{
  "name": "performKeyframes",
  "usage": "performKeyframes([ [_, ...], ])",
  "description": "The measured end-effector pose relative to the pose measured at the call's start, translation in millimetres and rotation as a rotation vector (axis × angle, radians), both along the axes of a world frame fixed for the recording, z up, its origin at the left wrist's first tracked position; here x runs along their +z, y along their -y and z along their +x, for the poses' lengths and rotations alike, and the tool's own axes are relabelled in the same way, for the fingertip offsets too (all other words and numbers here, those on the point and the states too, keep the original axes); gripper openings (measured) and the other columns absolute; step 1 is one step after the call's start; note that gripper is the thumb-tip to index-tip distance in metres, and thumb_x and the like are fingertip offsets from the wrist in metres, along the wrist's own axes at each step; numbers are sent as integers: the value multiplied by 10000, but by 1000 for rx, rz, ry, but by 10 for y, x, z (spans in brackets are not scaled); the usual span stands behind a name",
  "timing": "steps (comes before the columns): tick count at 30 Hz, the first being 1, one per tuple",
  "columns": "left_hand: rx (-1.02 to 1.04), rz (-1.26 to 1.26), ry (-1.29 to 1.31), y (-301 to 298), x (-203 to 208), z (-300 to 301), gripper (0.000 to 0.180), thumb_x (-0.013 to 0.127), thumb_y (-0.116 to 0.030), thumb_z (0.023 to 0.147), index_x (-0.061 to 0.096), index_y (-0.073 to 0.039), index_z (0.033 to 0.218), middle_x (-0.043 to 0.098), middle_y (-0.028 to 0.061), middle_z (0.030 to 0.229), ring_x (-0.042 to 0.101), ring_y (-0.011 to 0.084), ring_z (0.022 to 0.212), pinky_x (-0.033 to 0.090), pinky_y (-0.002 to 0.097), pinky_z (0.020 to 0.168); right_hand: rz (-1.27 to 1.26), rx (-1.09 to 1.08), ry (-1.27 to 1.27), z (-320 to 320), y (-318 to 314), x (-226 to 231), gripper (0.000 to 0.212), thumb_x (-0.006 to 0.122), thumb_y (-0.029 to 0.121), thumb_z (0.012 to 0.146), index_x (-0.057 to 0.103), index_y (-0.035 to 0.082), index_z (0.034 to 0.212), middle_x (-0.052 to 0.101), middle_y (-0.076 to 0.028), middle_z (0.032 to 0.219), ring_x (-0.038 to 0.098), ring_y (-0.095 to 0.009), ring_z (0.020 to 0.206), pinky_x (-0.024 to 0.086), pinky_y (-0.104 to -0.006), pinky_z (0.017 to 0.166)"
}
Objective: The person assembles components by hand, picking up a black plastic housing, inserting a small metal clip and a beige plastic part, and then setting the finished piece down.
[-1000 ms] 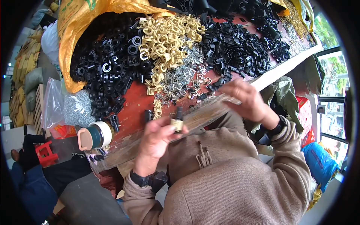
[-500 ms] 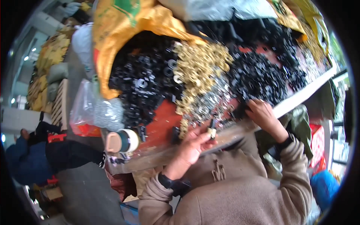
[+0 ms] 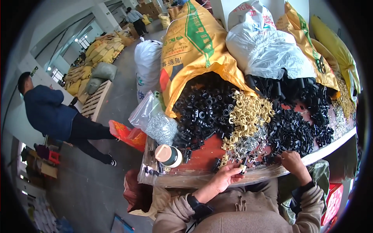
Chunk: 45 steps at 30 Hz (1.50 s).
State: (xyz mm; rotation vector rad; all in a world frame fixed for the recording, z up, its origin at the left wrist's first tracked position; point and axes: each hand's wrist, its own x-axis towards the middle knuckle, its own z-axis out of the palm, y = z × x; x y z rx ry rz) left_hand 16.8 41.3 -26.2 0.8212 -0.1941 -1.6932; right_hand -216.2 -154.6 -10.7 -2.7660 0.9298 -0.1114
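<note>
1. Head view: the left hand (image 3: 224, 178) pinches a small metal part (image 3: 243, 168) between thumb and fingers, at the bench's (image 3: 202, 161) near edge.
2. The right hand (image 3: 292, 162) rests curled, knuckles up, on black parts (image 3: 289, 136) near the same edge; I cannot tell whether it grips anything.
3. Brass parts (image 3: 250, 114) lie mid-bench, silver parts (image 3: 248, 145) just beyond the left hand.
4. A cup (image 3: 168, 155) stands at the bench's left end, beside a clear bag (image 3: 157, 122).
5. A person (image 3: 58, 116) stands well apart on the floor at left.

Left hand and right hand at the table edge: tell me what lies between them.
In the head view, between the left hand and the right hand lie small silver metal pieces and a few loose black parts on the reddish table.
</note>
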Motion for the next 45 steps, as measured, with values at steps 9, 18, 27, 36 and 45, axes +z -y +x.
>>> performKeyframes([
  [9,39,-41,7,126,60,-122,295,569,-141,787,523,-62,1068,584,14,930,570,95,783,464,198,693,1032,-280,1041,411,-600,203,160,573,22,754,537,-15,905,561,8,724,528,-86,655,427,-209,570],
  [18,83,-98,16,141,108,-204,327,577,-120,782,510,-81,1100,558,-26,997,529,73,879,428,221,790,489,46,825,783,-972,222,218,594,47,739,532,-10,940,553,-73,703,534,-138,578,420,-243,526],
  [27,52,-81,-70,156,74,-241,273,547,-134,806,524,-80,1073,550,-17,992,526,72,873,447,224,777,359,126,832,776,-921,161,295,661,171,702,552,2,918,477,-44,595,460,-133,492,360,-250,460],
  [36,-87,-110,87,105,33,-280,179,533,-188,826,555,-56,945,554,-24,823,525,41,713,449,175,633,111,261,780,681,-864,49,416,719,303,574,583,33,860,433,-23,556,436,-173,482,353,-284,452],
  [45,-126,-101,124,93,-25,-244,207,514,-190,836,545,-33,967,543,-23,784,518,48,695,465,199,657,54,340,742,668,-909,7,472,712,300,581,553,20,926,450,-39,596,439,-189,499,359,-296,470],
])
